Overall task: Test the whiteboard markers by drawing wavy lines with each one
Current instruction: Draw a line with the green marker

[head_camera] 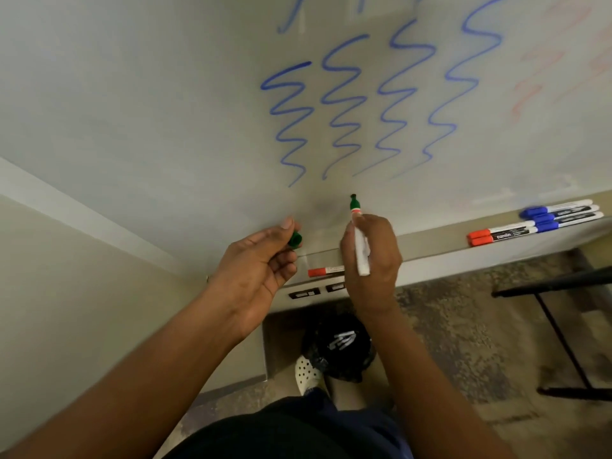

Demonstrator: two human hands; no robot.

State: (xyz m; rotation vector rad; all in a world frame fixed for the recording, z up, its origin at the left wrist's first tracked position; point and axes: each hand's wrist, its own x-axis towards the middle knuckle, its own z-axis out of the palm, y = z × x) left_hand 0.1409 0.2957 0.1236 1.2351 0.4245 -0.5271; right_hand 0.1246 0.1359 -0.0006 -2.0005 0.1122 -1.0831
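Below the four blue wavy lines (357, 104) on the whiteboard (132, 94), the right hand (371, 256) grips an uncapped green marker (359, 236) by its barrel, tip up and just short of the board. The left hand (261, 260) pinches the green cap (294, 240) between thumb and fingers.

The likely slip is a cramped stroke: the tip sits low, near the tray ledge (430, 246), so a downward wave would run out of board. Starting higher risks crossing the blue lines and muddying the test. The cap could also drop toward the black bin (337, 349) below.

Open board lies to the left; faint red marks (546, 61) fill the right. Red markers (500, 234) and blue markers (559, 213) rest well apart on the ledge, and another red marker (326, 271) lies between the hands.
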